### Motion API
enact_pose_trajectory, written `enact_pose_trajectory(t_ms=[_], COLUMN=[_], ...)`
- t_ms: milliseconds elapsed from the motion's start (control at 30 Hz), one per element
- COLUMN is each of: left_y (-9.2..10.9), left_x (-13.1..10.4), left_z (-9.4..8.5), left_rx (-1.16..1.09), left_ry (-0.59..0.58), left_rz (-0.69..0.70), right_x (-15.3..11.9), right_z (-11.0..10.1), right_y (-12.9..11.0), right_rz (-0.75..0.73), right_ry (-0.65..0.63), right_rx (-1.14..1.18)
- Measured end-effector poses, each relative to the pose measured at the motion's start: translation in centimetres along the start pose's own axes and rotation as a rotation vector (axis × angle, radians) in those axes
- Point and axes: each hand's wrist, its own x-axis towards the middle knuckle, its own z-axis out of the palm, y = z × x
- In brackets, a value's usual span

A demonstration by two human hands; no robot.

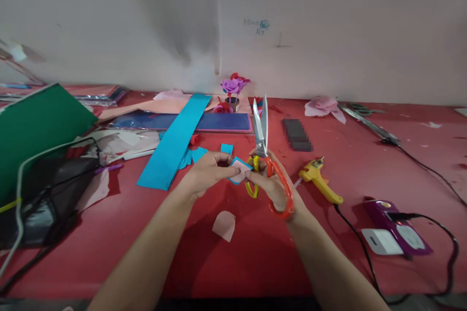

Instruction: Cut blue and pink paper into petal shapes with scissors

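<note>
My left hand (213, 170) pinches the left edge of a small blue paper piece (233, 181) with a pale pink paper piece (239, 171) lying over it. The blue shows around the pink one's borders. My right hand (272, 182) is closed around scissors (261, 142) with one orange and one yellow handle loop. Their blades point up and away, slightly parted. The right thumb also presses on the right edge of the two papers. A rounded pink paper petal (224, 226) lies on the red table below my hands. Small blue scraps (200, 154) lie just beyond my left hand.
A long blue paper strip (175, 143) crosses a dark blue pack (146, 121). Paper flowers (233, 85) stand in a small pot near the wall. At right lie a yellow glue gun (319, 182) with its cord and a purple device (397, 228). A green sheet (44, 131) stands left.
</note>
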Motion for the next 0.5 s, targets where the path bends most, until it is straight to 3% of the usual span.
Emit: enact_pose_trajectory(t_ms=[300, 400, 500], left_y=[-1.2, -1.2, -0.4], left_x=[0.1, 0.2, 0.5], left_z=[4.4, 4.5, 2.9], left_rx=[-0.61, -0.725, -0.763], left_ry=[0.159, 0.241, 0.355], left_rz=[-0.033, -0.036, 0.025], right_x=[0.0, -0.2, -0.8], right_z=[0.7, 0.5, 0.3], right_y=[-0.1, -0.4, -0.9], right_rz=[-0.064, -0.072, 0.062], right_ry=[0.219, 0.187, 0.026], right_rx=[0.118, 0.037, -0.07])
